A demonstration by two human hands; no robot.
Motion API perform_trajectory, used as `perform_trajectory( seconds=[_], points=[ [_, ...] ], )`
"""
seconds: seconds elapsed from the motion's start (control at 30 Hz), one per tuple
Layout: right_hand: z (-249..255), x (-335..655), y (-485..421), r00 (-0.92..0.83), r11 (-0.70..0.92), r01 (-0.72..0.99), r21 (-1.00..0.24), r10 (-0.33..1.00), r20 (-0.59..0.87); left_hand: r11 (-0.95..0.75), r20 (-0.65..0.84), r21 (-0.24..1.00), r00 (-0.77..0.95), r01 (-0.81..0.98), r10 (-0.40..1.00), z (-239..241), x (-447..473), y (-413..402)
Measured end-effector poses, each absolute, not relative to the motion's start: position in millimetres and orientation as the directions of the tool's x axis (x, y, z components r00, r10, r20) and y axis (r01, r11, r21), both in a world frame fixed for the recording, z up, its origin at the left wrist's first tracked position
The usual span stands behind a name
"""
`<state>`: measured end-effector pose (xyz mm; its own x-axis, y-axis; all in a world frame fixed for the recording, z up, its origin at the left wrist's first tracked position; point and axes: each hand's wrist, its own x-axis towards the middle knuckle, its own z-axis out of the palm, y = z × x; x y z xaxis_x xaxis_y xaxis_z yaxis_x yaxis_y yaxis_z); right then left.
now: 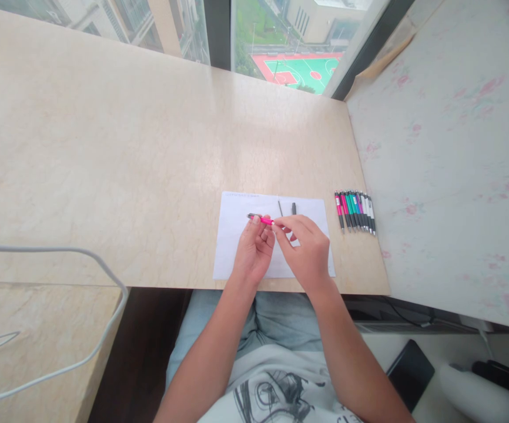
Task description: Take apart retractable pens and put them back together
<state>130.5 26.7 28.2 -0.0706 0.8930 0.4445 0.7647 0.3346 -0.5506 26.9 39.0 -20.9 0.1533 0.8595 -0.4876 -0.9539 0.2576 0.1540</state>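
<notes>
Printed shirt, forearms angled inward, hands (left palm upturned) pinching a pink pen above paper

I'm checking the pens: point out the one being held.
The pink pen barrel in the left hand; the other pens lie in a row beside the paper.

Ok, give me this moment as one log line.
left hand: holds pink barrel | right hand: at its end | paper: dark rod, black piece on it | pens: rowed

Likely a home: floral wallpaper along the desk's right edge; window at far edge, high above sports court.
</notes>
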Motion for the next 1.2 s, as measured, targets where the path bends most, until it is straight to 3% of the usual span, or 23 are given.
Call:
perform_trajectory(
  seconds=[0.43, 0.87, 1.07, 1.2],
  points=[
    [26.8, 130.4, 25.9, -0.062, 0.353, 0.746, -0.565, 0.881, 0.468, 0.273, -0.518, 0.177, 0.146, -0.946, 0.843, -18.1, 27.1, 39.2],
    [26.3, 140.8, 26.5, -0.001, 0.285, 0.769, -0.572, 0.895, 0.445, 0.264, -0.534, 0.082, 0.181, -0.961, 0.826, -13.6, 22.3, 39.7],
    [6.4, 163.4, 32.2, 0.069, 0.042, 0.908, -0.416, 0.966, 0.249, 0.261, -0.518, 0.012, 0.217, -0.965, 0.828, -8.9, 10.9, 42.9],
    [-6.7, 158.3, 34.7, 0.066, -0.012, 0.941, -0.339, 0.987, 0.147, 0.305, -0.497, 0.005, 0.263, -0.952, 0.827, -15.2, 11.6, 44.1]
  ],
)
